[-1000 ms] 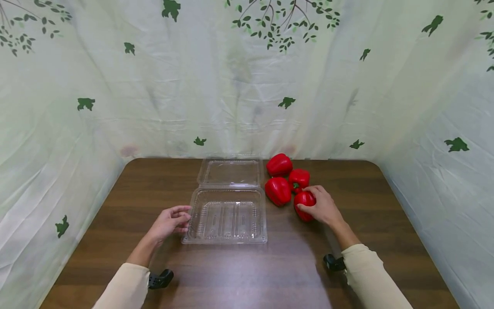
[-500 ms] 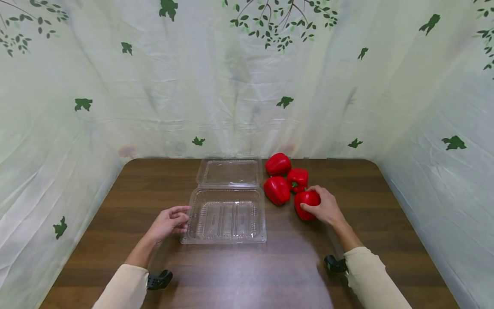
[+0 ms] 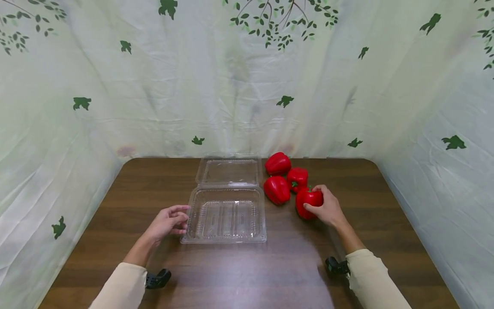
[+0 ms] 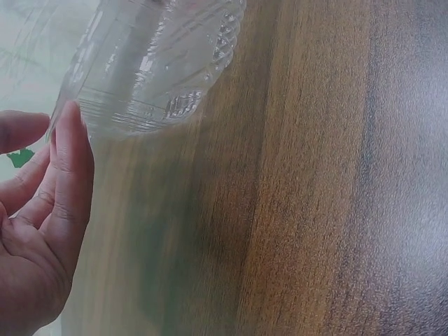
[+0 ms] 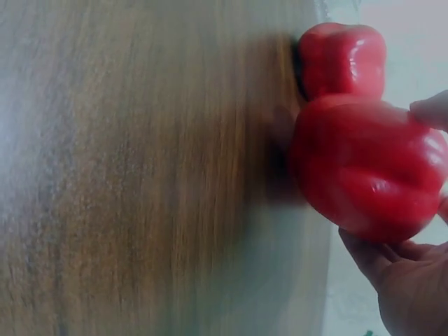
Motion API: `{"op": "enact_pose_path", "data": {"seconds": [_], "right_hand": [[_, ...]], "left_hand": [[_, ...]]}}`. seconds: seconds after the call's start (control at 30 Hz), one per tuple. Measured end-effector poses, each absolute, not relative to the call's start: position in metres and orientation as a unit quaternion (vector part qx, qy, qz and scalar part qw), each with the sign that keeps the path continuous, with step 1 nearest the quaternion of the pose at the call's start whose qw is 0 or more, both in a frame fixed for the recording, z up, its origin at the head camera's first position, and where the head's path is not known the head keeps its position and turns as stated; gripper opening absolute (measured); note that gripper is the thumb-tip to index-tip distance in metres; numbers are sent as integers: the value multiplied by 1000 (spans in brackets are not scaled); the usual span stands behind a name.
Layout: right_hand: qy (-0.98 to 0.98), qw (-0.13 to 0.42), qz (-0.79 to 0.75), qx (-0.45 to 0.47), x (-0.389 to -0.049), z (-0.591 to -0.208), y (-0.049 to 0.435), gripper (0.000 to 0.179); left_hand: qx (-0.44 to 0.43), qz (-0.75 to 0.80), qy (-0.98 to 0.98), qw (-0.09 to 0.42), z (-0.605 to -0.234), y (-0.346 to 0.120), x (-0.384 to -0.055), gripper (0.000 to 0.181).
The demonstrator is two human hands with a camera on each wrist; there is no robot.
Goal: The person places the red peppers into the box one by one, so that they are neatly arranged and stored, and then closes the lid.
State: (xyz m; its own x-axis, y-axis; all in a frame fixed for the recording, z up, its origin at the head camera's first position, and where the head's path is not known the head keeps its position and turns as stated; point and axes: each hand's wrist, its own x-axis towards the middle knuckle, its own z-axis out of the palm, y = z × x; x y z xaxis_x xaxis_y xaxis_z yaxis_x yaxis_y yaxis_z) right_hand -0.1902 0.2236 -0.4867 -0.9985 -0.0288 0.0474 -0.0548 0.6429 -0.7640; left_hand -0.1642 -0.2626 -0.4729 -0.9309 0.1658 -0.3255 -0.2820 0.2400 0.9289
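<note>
My right hand (image 3: 329, 209) grips a red bell pepper (image 3: 306, 204), thumb on its near side and fingers at the far side. In the right wrist view this pepper (image 5: 367, 168) is close over the table, its green stem hidden. The left hand (image 3: 167, 223) is at the left rim of a clear plastic clamshell container (image 3: 224, 240). Seen from the left wrist, the rim passes between the thumb and the fingers (image 4: 70, 154), which pinch it. The container lies with its lid (image 3: 231, 171) folded back.
Three more red bell peppers cluster right of the container: one at the back (image 3: 278, 164), one beside the tray (image 3: 276, 190), one with its stem facing forward (image 3: 298, 177). A leaf-printed curtain (image 3: 239, 86) hangs behind the brown wooden table (image 3: 231, 274).
My right hand has turned the gripped pepper more upright and shifted it slightly right, so its green stem shows at the top. The left hand stays at the container's rim.
</note>
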Motion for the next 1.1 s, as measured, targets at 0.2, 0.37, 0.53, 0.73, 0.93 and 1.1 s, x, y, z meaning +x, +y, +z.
{"op": "enact_pose_path", "data": {"seconds": [0.2,0.37,0.53,0.73,0.93,1.1], "right_hand": [[-904,5,427,17,-187,-486,226,48],[-900,1,437,9,-185,-484,226,49],[-895,11,446,10,-185,-482,226,52],[-884,0,468,10,-184,-476,225,62],[-873,-15,488,16,-184,-468,222,72],[-875,-11,483,36,-186,-465,219,76]], "left_hand": [[-33,617,764,182,-476,-264,-166,43],[-14,616,765,187,-476,-265,-164,44],[-16,618,763,188,-477,-265,-163,45],[-25,625,757,190,-474,-265,-163,47],[-28,630,752,190,-474,-265,-162,49],[-25,631,753,187,-478,-267,-162,50]]}}
